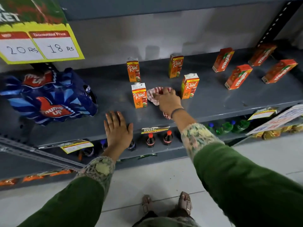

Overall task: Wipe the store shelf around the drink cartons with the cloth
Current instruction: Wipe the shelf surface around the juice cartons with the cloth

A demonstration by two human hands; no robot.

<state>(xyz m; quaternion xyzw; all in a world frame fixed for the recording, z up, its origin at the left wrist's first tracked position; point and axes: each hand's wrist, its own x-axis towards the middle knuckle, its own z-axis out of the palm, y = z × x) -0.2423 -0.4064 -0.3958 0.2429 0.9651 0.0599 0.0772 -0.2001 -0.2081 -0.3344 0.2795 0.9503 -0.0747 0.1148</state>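
A grey metal shelf [213,99] carries several orange drink cartons. My right hand [168,100] is shut on a red-and-white checked cloth [152,94], pressed on the shelf between the front left Real carton [139,95] and the front right Real carton [190,86]. Two more Real cartons [133,70] stand behind them. Several Maaza cartons [238,77] stand at the right. My left hand [117,130] lies flat and open on the shelf's front edge, holding nothing.
A blue Thums Up multipack [49,97] sits at the shelf's left end. A yellow price sign [41,45] hangs above left. Cola bottles [150,140] and green bottles [227,126] stand on the lower shelf. Price labels [155,129] clip to the shelf edge.
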